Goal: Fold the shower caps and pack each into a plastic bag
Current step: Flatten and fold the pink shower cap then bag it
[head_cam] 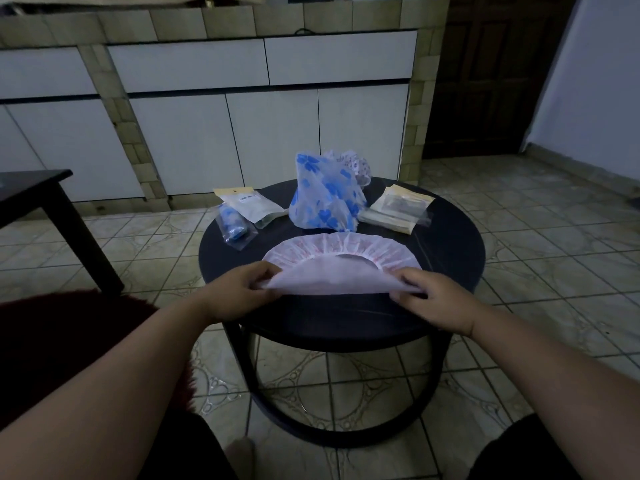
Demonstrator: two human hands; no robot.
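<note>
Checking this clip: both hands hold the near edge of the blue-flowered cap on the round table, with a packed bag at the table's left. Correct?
Not quite. In the head view, the cap held by the left hand and right hand is pink-patterned; the blue-flowered cap stands untouched behind it. The rest holds: round table, packed bag at left.

Fingertips (268, 284) hidden under pink cap (341, 268)
</note>
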